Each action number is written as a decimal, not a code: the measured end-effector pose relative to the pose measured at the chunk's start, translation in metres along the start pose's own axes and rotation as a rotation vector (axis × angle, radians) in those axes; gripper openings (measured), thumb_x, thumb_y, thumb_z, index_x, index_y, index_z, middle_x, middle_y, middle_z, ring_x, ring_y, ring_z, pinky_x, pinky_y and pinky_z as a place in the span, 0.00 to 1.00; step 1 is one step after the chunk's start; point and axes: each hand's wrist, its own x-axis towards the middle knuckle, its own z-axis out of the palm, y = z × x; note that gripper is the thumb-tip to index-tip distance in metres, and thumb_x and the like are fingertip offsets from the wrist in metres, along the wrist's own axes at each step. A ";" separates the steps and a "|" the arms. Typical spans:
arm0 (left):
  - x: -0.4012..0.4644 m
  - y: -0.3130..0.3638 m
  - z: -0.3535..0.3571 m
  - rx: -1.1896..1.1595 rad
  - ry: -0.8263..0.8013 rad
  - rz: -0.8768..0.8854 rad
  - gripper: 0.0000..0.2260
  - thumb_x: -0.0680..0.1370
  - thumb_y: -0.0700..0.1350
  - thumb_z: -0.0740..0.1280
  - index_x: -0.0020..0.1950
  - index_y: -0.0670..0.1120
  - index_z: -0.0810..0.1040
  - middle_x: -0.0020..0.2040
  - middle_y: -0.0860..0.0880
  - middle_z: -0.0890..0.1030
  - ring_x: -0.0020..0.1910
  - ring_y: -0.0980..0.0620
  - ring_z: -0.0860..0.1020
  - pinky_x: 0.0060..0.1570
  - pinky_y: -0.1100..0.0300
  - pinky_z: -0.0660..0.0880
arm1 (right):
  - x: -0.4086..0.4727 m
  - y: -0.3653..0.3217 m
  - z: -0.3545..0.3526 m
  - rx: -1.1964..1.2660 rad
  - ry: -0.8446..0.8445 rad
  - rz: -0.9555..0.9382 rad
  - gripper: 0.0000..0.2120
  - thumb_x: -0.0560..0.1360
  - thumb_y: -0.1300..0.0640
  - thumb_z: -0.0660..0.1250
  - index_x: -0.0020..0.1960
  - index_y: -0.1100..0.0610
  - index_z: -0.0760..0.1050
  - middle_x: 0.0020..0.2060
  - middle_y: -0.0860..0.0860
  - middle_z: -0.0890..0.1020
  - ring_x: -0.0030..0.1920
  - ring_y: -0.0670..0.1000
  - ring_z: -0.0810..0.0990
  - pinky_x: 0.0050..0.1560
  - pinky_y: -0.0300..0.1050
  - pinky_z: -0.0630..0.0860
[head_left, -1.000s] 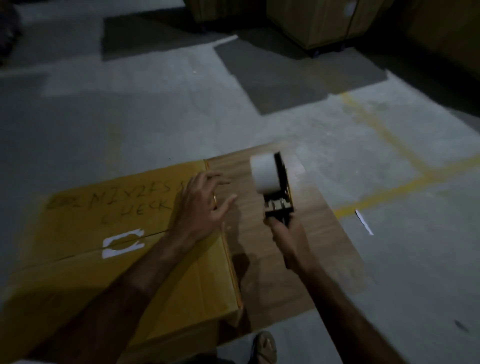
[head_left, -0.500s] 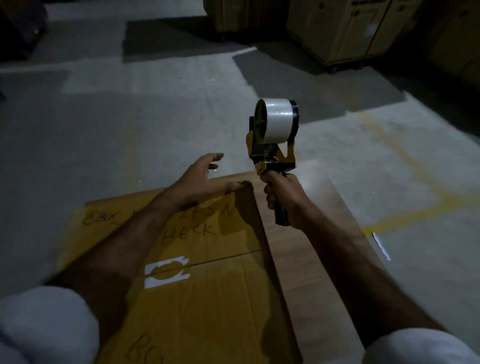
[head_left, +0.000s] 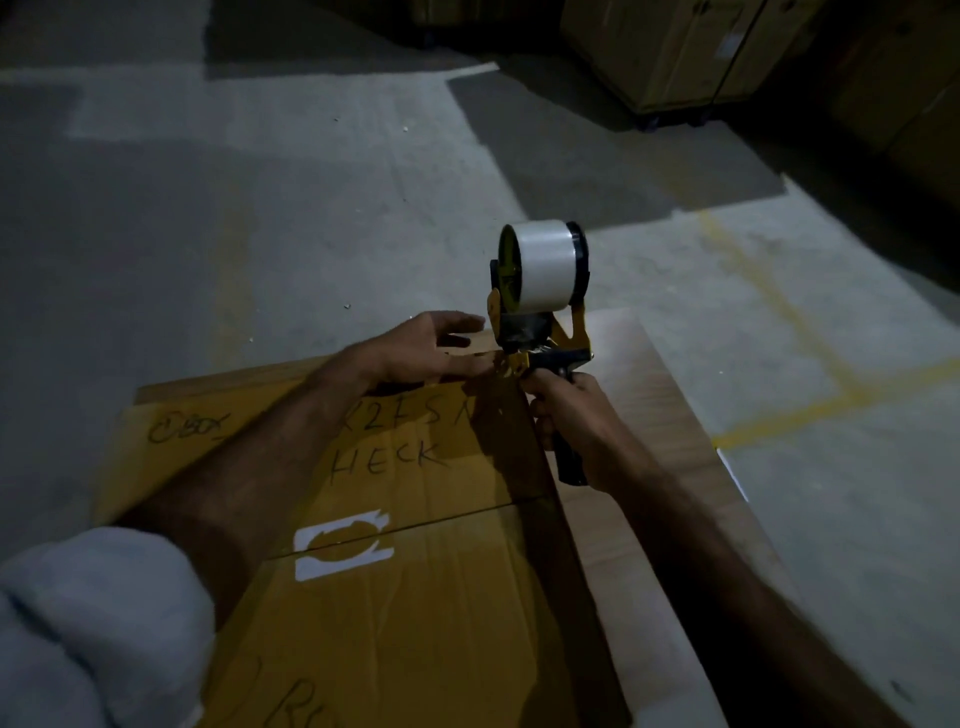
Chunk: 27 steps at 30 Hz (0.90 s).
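A yellow cardboard box (head_left: 426, 597) with black handwriting and a white printed mark lies in front of me on a wooden board (head_left: 670, 467). My right hand (head_left: 566, 410) grips the black handle of a tape dispenser (head_left: 540, 312), held upright with its white tape roll on top, just past the box's far right corner. My left hand (head_left: 431, 348) lies at the box's far edge with fingers stretched toward the dispenser's mouth, fingertips touching the tape end there.
Grey concrete floor (head_left: 260, 234) with yellow painted lines (head_left: 841, 384) surrounds the board. Large cardboard cartons (head_left: 675, 52) on wheels stand at the far right. A white scrap (head_left: 732, 478) lies on the floor beside the board.
My right hand raised the dispenser from flat on the board to upright near the box's far corner. My left hand slid from the box top to the far edge, reaching the dispenser.
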 end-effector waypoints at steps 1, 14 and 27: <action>0.000 0.000 0.000 0.028 -0.026 0.010 0.36 0.72 0.54 0.77 0.78 0.49 0.70 0.74 0.52 0.74 0.72 0.53 0.73 0.71 0.52 0.73 | -0.002 0.003 0.000 -0.001 0.005 0.005 0.10 0.84 0.52 0.63 0.46 0.56 0.74 0.29 0.46 0.71 0.29 0.45 0.67 0.34 0.41 0.66; -0.001 0.003 0.007 0.141 -0.096 -0.027 0.15 0.78 0.54 0.72 0.64 0.52 0.84 0.64 0.51 0.82 0.66 0.49 0.78 0.73 0.44 0.70 | -0.033 0.003 0.015 0.066 0.103 0.048 0.08 0.84 0.52 0.63 0.53 0.56 0.71 0.39 0.49 0.73 0.35 0.46 0.72 0.24 0.32 0.69; -0.011 0.002 0.007 0.215 -0.113 0.141 0.23 0.80 0.55 0.71 0.75 0.55 0.75 0.66 0.50 0.82 0.62 0.50 0.81 0.67 0.43 0.76 | -0.102 0.040 0.012 0.012 0.091 0.073 0.10 0.84 0.51 0.63 0.49 0.56 0.77 0.36 0.50 0.75 0.31 0.45 0.73 0.31 0.38 0.68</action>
